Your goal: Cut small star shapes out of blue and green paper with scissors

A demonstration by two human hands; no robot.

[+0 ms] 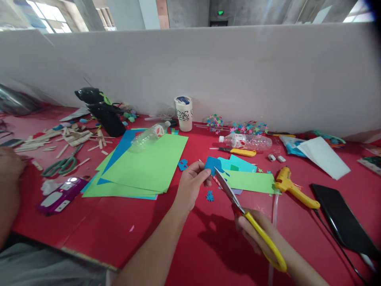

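Observation:
My left hand point(193, 182) pinches a small piece of blue paper point(212, 164) between thumb and fingers above the red table. In my right hand point(253, 230) is a pair of scissors point(230, 190) with yellow handles, its blade tips at the blue paper's lower right edge. Below the paper lies a small blue cut-out point(210, 196), and another blue cut-out point(183, 164) rests left of it. Behind and to the right are strips of turquoise paper point(242, 163) and green paper point(253, 181).
Green sheets point(145, 163) lie left, under a plastic bottle point(151, 136). A yellow glue gun point(297, 188), black phone-like slab point(342, 216), box cutter point(242, 152) and another bottle point(247, 142) lie right. A white cup point(183, 114) stands behind. Another person's arm point(8, 186) is at far left.

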